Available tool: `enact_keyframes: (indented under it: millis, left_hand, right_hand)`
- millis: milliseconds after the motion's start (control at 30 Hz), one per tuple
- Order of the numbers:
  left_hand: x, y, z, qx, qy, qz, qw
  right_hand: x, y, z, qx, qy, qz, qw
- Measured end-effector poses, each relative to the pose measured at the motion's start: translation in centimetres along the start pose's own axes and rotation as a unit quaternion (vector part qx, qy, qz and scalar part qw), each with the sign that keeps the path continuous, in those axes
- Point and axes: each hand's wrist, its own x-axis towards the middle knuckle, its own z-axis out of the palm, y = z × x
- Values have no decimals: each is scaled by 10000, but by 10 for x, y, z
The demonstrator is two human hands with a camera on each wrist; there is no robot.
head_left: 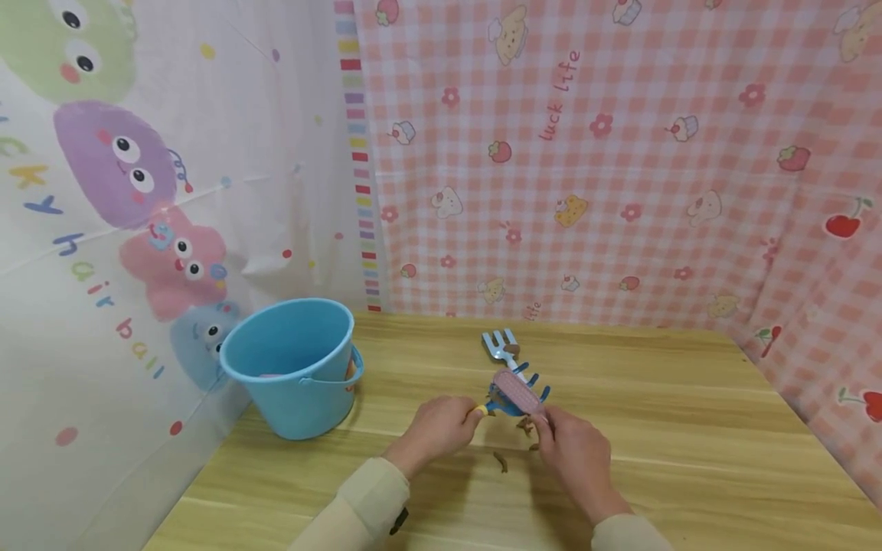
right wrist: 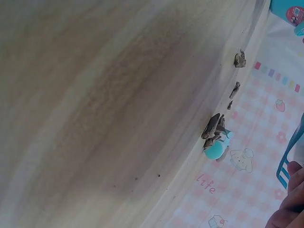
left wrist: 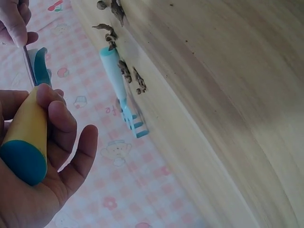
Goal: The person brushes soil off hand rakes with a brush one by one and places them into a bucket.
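My left hand (head_left: 441, 428) grips the yellow handle (left wrist: 28, 121) of a small blue hand rake (head_left: 546, 393), its tines pointing away from me. In my right hand (head_left: 575, 459) is a pink tool with a flat, textured, oval head (head_left: 517, 390), held by its narrow handle. This pink head lies over the rake's head and partly hides it; whether they touch, I cannot tell. Behind them a light blue toy fork (head_left: 494, 346) rests on the table, its handle partly covered from the head view. Several brown, dried-looking pieces (head_left: 501, 461) lie beneath and around the tools.
A light blue bucket (head_left: 296, 409) with its handle down stands on the left of the wooden table (head_left: 689, 428); something pinkish shows inside. A white cartoon-print cloth (head_left: 276, 191) hangs at the left, and a pink checked cloth (head_left: 586, 168) covers the back and right.
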Motion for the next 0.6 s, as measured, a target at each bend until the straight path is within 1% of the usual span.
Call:
enact_keyframes:
  millis: [100,167,233,333,367,467,533,600]
  left_hand:
    - [-1,-1,1,82,-28,48,10000]
    - [-1,-1,2,142,-51,87,9998]
    - [-1,-3,3,183,-72,57,9998]
    - [-1,-4,2,265,-16,30,9996]
    - [-1,-4,2,277,-2,20,9996]
    - [-1,-5,1,299,45,47,9995]
    - [-1,-5,1,285,50,57,9996]
    - [0,-6,2,315,93,88,9994]
  right_hand:
    - [1,1,-3,-49,-198,106,9997]
    - [1,1,-5,-119,-227,125,9996]
    - [2,0,-7,-154,-168,131,9997]
    - [3,-3,-9,-136,35,13,9999]
    - [3,-4,-9,-154,42,-31,9999]
    - [4,-7,-9,-218,-61,-88,9997]
    - [3,-8,-9,-311,-208,-60,9993]
    - [3,-7,-9,-391,-257,-23,9989]
